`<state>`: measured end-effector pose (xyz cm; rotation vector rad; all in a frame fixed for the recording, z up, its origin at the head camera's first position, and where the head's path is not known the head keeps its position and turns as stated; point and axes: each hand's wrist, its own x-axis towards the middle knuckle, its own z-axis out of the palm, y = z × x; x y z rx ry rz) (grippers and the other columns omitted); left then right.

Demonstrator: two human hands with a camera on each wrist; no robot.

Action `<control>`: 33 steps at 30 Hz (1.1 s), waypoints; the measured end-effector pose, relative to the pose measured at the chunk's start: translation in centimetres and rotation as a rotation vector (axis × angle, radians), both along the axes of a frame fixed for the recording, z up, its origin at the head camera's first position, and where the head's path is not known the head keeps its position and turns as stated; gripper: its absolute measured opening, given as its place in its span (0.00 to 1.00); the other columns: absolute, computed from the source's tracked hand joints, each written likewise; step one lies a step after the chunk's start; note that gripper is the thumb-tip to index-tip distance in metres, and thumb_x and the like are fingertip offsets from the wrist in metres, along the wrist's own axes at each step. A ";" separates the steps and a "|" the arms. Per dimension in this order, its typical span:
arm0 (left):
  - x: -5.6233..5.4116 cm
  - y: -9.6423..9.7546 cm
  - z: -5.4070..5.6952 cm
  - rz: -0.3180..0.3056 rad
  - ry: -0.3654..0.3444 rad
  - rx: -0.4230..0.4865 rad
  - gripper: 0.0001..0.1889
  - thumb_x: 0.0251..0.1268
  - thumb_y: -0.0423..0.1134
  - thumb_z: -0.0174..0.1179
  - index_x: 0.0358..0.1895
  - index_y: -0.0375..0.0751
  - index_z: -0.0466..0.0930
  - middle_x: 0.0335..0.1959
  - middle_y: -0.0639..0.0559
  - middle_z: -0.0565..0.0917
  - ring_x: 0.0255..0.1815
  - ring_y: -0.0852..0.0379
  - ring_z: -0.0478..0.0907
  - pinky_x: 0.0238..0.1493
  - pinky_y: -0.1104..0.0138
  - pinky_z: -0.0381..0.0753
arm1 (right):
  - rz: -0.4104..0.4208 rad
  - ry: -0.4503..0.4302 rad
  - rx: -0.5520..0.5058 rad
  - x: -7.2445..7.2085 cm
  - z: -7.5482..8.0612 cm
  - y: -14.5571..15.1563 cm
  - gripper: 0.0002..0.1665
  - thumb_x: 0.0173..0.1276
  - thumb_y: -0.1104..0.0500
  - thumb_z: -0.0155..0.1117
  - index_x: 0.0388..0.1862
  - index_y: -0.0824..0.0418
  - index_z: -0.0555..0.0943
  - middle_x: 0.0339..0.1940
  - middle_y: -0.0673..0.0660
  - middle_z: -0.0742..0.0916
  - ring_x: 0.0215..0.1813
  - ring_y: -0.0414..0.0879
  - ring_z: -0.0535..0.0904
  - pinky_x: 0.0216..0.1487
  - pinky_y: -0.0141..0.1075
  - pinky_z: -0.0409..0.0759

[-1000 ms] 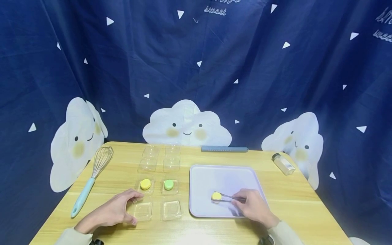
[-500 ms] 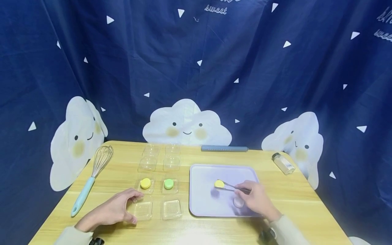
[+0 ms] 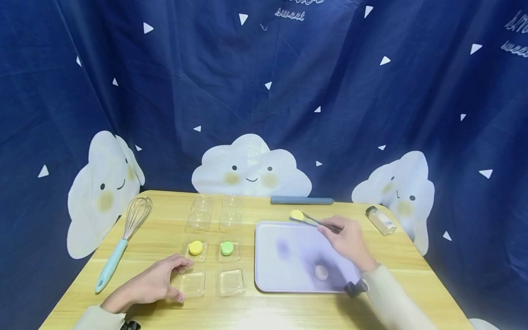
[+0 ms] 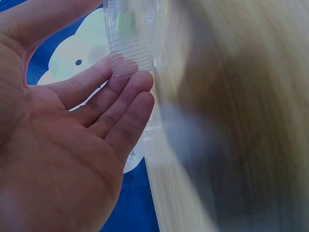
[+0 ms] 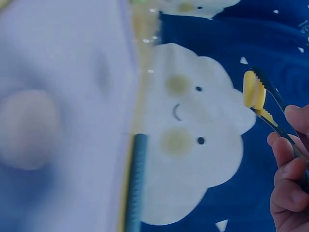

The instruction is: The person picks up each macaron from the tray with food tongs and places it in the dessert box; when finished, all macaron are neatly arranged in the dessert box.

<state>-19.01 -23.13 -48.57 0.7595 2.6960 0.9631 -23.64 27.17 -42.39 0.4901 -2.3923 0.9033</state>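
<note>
My right hand grips dark metal tongs, whose serrated tips pinch a yellow macaron. In the right wrist view, that macaron is held on edge between the tips, raised above the table. A pale macaron lies on the lilac tray. My left hand rests at the left of the clear plastic boxes, fingers loosely bent; in the left wrist view the fingertips touch a ridged box. Another yellow macaron and a green macaron sit in the boxes' compartments.
The front clear box parts hold nothing, and raised clear lids stand behind. A whisk lies at left. A grey-blue stick-like tool lies along the back edge, and a dark-capped jar lies at right.
My right hand has lifted the yellow macaron off the tray with the tongs and moved it up and away toward the back. The pale macaron has come into view. My left hand stays put.
</note>
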 end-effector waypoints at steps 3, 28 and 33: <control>-0.1 0.0 -0.1 0.006 0.004 -0.008 0.43 0.40 0.57 0.78 0.64 0.43 0.77 0.58 0.56 0.83 0.55 0.57 0.79 0.61 0.62 0.82 | 0.008 0.007 -0.027 -0.7 1.2 -0.6 0.08 0.59 0.62 0.77 0.39 0.55 0.91 0.32 0.50 0.92 0.35 0.32 0.85 0.39 0.18 0.81; 0.0 0.1 0.1 0.001 0.003 -0.007 0.42 0.40 0.57 0.78 0.63 0.43 0.77 0.56 0.56 0.82 0.53 0.59 0.78 0.58 0.62 0.82 | 0.345 0.125 -0.168 -3.5 3.6 -12.5 0.07 0.59 0.61 0.77 0.37 0.59 0.92 0.25 0.53 0.89 0.23 0.35 0.76 0.22 0.24 0.75; 0.0 0.2 0.2 0.001 -0.003 -0.007 0.42 0.40 0.56 0.79 0.63 0.43 0.77 0.56 0.57 0.82 0.54 0.58 0.79 0.59 0.62 0.83 | 0.422 0.130 -0.100 -2.9 2.9 -15.6 0.08 0.58 0.60 0.78 0.36 0.59 0.91 0.27 0.53 0.90 0.26 0.37 0.81 0.27 0.22 0.78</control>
